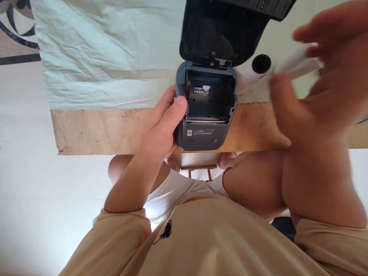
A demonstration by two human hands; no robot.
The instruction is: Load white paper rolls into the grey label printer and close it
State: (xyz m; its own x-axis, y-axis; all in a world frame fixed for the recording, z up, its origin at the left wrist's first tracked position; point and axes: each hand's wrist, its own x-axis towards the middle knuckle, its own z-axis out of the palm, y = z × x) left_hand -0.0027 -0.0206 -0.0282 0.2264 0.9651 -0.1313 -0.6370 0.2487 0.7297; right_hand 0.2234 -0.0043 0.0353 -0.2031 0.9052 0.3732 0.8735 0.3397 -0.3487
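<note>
Head view: left hand (165, 126) clasps the side of a small dark grey plastic label printer (204, 107), lid open, at the wooden table's edge (115, 128). Blurred right hand (319, 88) pinches a white paper roll (299, 63); another white roll (254, 73) lies beside the printer.

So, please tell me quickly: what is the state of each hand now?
Left hand: closed on the side of the open label printer.
Right hand: blurred, fingers pinching a white paper roll.
</note>
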